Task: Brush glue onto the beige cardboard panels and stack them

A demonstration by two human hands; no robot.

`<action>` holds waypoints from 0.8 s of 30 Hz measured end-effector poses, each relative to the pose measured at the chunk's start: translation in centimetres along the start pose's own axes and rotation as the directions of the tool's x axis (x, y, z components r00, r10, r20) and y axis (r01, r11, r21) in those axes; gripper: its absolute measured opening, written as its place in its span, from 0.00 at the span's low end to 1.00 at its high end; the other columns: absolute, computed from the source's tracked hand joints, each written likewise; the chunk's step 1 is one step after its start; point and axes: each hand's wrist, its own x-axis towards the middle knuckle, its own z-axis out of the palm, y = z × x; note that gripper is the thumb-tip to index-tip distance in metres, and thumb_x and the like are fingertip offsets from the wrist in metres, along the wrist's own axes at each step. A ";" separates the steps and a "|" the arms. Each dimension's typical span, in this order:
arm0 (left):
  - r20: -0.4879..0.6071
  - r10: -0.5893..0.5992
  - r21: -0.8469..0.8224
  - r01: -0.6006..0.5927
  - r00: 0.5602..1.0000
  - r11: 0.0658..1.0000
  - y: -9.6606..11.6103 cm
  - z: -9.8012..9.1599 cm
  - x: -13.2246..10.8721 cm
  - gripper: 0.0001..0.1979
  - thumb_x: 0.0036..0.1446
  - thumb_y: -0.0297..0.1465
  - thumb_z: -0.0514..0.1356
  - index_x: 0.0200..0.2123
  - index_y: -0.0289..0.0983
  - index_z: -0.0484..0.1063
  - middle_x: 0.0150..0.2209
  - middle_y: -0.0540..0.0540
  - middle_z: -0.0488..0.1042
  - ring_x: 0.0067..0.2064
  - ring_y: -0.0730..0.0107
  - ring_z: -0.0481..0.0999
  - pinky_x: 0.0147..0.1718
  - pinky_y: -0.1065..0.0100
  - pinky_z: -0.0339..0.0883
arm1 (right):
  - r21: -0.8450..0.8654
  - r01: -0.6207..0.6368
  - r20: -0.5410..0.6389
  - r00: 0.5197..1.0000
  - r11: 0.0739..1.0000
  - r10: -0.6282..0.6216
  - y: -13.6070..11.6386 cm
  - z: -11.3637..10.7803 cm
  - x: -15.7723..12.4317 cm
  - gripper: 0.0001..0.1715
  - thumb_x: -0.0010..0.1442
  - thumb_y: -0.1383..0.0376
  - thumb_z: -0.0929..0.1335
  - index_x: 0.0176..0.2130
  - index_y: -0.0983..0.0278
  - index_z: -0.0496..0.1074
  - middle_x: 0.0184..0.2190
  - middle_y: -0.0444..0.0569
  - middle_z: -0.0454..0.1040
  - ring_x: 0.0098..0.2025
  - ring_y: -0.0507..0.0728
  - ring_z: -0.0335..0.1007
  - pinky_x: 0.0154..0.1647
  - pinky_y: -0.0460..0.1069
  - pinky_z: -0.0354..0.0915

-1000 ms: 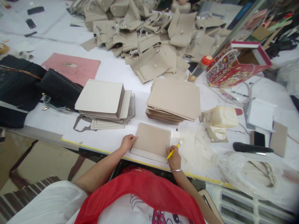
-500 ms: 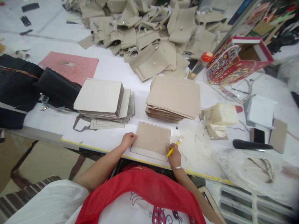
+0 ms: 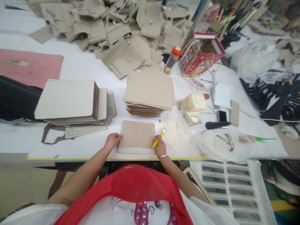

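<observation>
A beige panel (image 3: pixel 137 134) with a paler strip along its near edge lies flat on the white tabletop in front of me. My left hand (image 3: pixel 113 140) pinches its left edge between thumb and finger. At the right edge, my right hand (image 3: pixel 160 147) touches the panel and holds a yellow brush (image 3: pixel 155 143), its bristles pointing up and away to the right. Behind the panel stands a stack of beige sheets (image 3: pixel 150 90). Farther left is a stack of paler boards (image 3: pixel 67 98).
Beige bag pieces (image 3: pixel 130 57) are heaped at the back. To the right stand a red-capped jar (image 3: pixel 172 59), a patterned paper bag (image 3: pixel 199 57) and a yellowish container (image 3: pixel 193 103). A phone (image 3: pixel 222 116), a black tool (image 3: pixel 217 125) and a plastic bag (image 3: pixel 211 145) lie nearby.
The view has swung to the right, so the table's things appear farther left. Both hands stay at the panel's edges, and the brush is still in my right hand.
</observation>
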 end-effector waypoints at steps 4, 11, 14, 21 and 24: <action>0.019 -0.012 0.056 0.011 1.000 0.998 -0.3 0.1 0.4 0.15 0.45 0.40 0.58 0.15 0.37 0.63 0.17 0.51 0.67 0.20 0.74 0.64 0.19 0.72 0.52 | -0.067 -0.017 0.009 1.000 0.998 0.018 0.0 0.1 0.3 0.14 0.57 0.61 0.59 0.43 0.63 0.60 0.27 0.45 0.70 0.27 0.53 0.67 0.28 0.45 0.57; 0.096 0.043 0.339 -0.073 0.994 0.938 0.2 -0.8 1.1 0.13 0.49 0.39 0.56 0.22 0.36 0.73 0.23 0.48 0.73 0.27 0.70 0.69 0.25 0.71 0.56 | -0.116 0.005 0.053 0.999 0.993 0.002 -0.4 -0.2 0.6 0.15 0.56 0.62 0.60 0.44 0.65 0.61 0.24 0.46 0.69 0.24 0.53 0.64 0.26 0.45 0.53; 0.140 0.049 0.405 -0.102 0.989 0.909 0.6 -1.4 1.4 0.14 0.49 0.40 0.57 0.25 0.36 0.75 0.26 0.46 0.75 0.29 0.69 0.70 0.27 0.71 0.57 | -0.129 0.012 0.067 0.998 0.992 -0.003 -0.7 -0.2 0.8 0.16 0.56 0.62 0.61 0.45 0.65 0.61 0.24 0.46 0.69 0.24 0.52 0.62 0.25 0.45 0.52; 0.133 0.035 0.450 -0.092 0.991 0.888 1.1 -1.7 1.1 0.14 0.49 0.40 0.58 0.26 0.35 0.76 0.28 0.44 0.75 0.31 0.66 0.71 0.28 0.70 0.57 | -0.186 0.037 0.071 0.997 0.982 -0.024 -1.1 -0.1 0.9 0.17 0.56 0.62 0.61 0.45 0.66 0.61 0.23 0.46 0.67 0.22 0.51 0.58 0.25 0.45 0.48; 0.133 0.050 0.472 -0.108 0.990 0.875 1.1 -1.7 0.9 0.14 0.50 0.40 0.57 0.27 0.36 0.76 0.29 0.44 0.76 0.32 0.66 0.71 0.29 0.70 0.57 | -0.195 0.037 0.063 0.998 0.980 -0.026 -1.1 -0.1 0.9 0.17 0.55 0.62 0.62 0.45 0.66 0.61 0.23 0.46 0.67 0.22 0.51 0.57 0.25 0.45 0.47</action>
